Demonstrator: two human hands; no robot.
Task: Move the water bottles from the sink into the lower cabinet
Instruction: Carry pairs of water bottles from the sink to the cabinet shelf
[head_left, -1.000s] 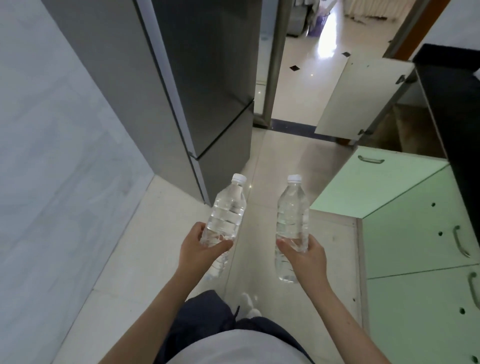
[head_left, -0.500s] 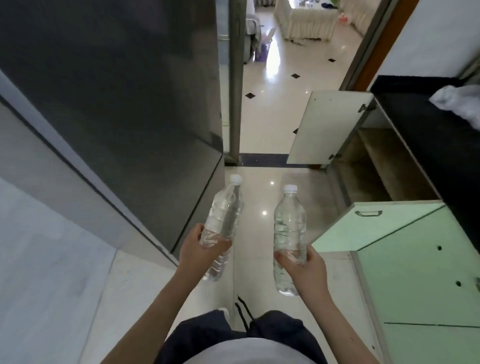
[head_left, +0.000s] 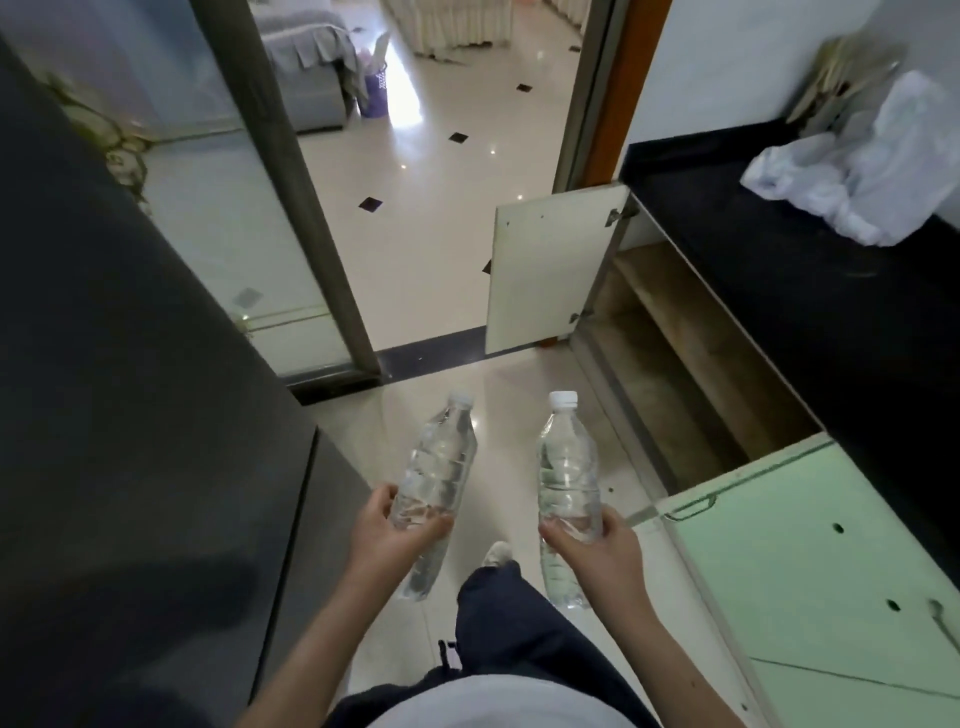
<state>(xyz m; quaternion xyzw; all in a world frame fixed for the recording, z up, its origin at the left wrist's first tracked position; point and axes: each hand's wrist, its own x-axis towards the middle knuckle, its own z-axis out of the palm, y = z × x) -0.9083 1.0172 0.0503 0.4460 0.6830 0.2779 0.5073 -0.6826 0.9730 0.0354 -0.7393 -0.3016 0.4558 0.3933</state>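
Observation:
My left hand (head_left: 387, 540) grips a clear water bottle (head_left: 439, 467) with a white cap, tilted slightly right. A second clear bottle (head_left: 566, 467) with a white cap stands nearly upright in my right hand (head_left: 597, 551). Both bottles hang over the pale floor in front of my body. Ahead on the right the lower cabinet (head_left: 670, 353) stands open, its brownish shelves bare, with its white door (head_left: 545, 275) swung out. The sink is out of view.
A dark grey fridge (head_left: 130, 441) fills the left side. A black counter (head_left: 810, 291) on the right carries a white plastic bag (head_left: 862, 176). A pale green cabinet door (head_left: 795, 545) stands open near my right hand. A doorway (head_left: 441, 182) leads to a tiled room.
I have stepped forward along the aisle with both bottles held the same way. The fridge has slid to my left and the open cabinet and black counter are now closer on the right.

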